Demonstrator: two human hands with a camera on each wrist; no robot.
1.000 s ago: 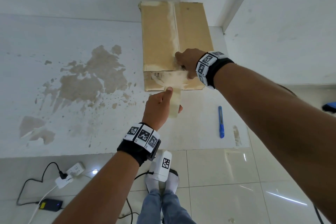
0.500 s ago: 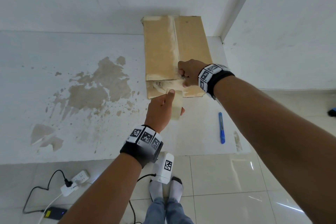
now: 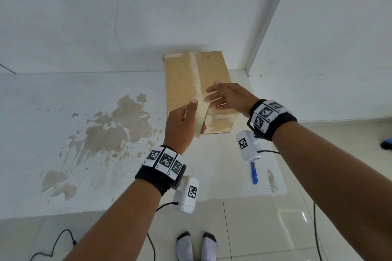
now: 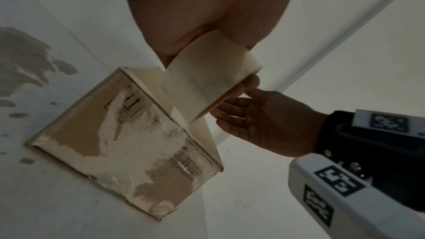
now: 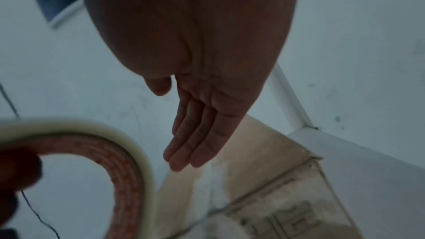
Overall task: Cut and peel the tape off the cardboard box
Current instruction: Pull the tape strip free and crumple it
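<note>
Left hand [image 3: 182,123] grips a tape roll [image 4: 208,77], thumb extended along its upper rim and fingers curled round the far side; the roll is pale with a reddish-brown inner core, seen edge-on in the head view [image 3: 200,118] and as a blurred arc in the right-wrist view [image 5: 119,154]. A strip of tape runs from the roll down to the near top edge of the box [image 4: 128,144]. Right hand [image 3: 230,97] is spread flat, fingers [image 5: 195,139] straight and together, palm down, holding nothing; whether the fingertips touch the box top cannot be told. It lies just beyond and to the right of the roll [image 4: 260,124].

Box [image 3: 199,91] stands on a white, brown-stained counter [image 3: 63,112], its far end against the wall, close to the corner. A pale tape band covers its central seam; the near face bears torn whitish residue and printed arrow marks.

Blue knife [image 3: 254,172] lies on the counter near its front edge, right of the left wrist and well apart from the box. Each wrist carries a black band with marker tiles and a white camera [image 3: 187,195]. Socked feet [image 3: 197,246] stand on the tiled floor below.
</note>
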